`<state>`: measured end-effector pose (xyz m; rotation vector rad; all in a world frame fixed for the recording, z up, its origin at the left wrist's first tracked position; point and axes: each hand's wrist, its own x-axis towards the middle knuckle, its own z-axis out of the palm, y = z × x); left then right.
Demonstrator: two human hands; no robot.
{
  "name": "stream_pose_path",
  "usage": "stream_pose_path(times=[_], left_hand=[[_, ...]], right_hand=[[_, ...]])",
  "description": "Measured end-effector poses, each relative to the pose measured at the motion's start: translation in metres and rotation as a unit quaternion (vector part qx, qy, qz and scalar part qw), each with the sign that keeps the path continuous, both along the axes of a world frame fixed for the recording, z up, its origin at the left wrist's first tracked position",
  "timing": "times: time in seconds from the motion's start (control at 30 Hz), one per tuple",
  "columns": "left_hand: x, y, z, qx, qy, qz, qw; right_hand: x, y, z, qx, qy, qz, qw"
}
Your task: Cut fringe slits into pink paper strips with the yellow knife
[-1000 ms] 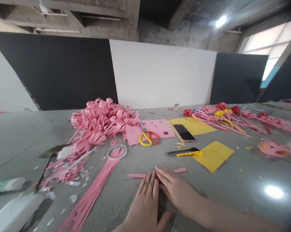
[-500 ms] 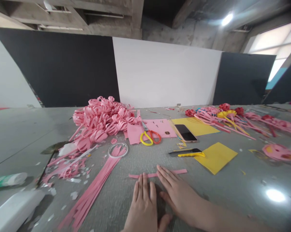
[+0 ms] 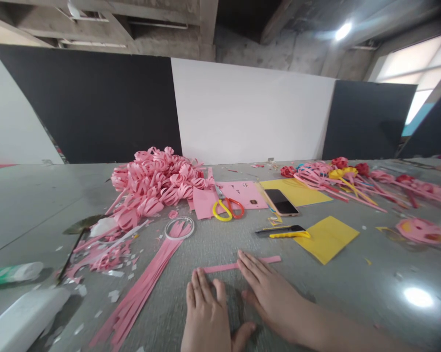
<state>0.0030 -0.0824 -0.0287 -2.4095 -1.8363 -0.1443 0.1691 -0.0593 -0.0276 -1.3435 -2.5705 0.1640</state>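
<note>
A narrow pink paper strip lies crosswise on the grey table in front of me. My left hand rests with its fingertips on the strip's left end, fingers stretched out and the thumb apart. Stretched flat over the strip's middle are the fingers of my right hand, and the right end sticks out past them. Left of my hands is a bundle of pink paper strips, its far end under a roll of clear tape.
Scissors, a phone and a yellow-handled utility knife lie beyond my hands. Yellow paper sits to the right. At the back left is a heap of looped pink paper; a glue stick lies at far left.
My left hand has slid left along the pink strip, from near its middle to its left end. The right hand stays in almost the same place.
</note>
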Motion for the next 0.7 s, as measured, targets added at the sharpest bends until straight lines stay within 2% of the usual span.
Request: stream_pose_path(times=[0.17,0.27,0.47,0.7], left_hand=[[0.001,-0.001,0.016,-0.065,0.062,0.026,0.996],[0.002,0.0,0.02,-0.082,0.067,0.02,0.994],[0.003,0.001,0.02,-0.058,0.085,0.018,0.995],[0.004,0.0,0.023,-0.034,0.088,0.006,0.996]], right_hand=[[-0.002,0.001,0.004,-0.015,-0.017,-0.007,1.0],[-0.002,0.001,0.006,-0.004,-0.034,-0.003,0.999],[-0.004,-0.002,0.005,0.047,-0.039,-0.009,0.998],[-0.005,-0.006,0.008,0.057,-0.004,-0.002,0.998]])
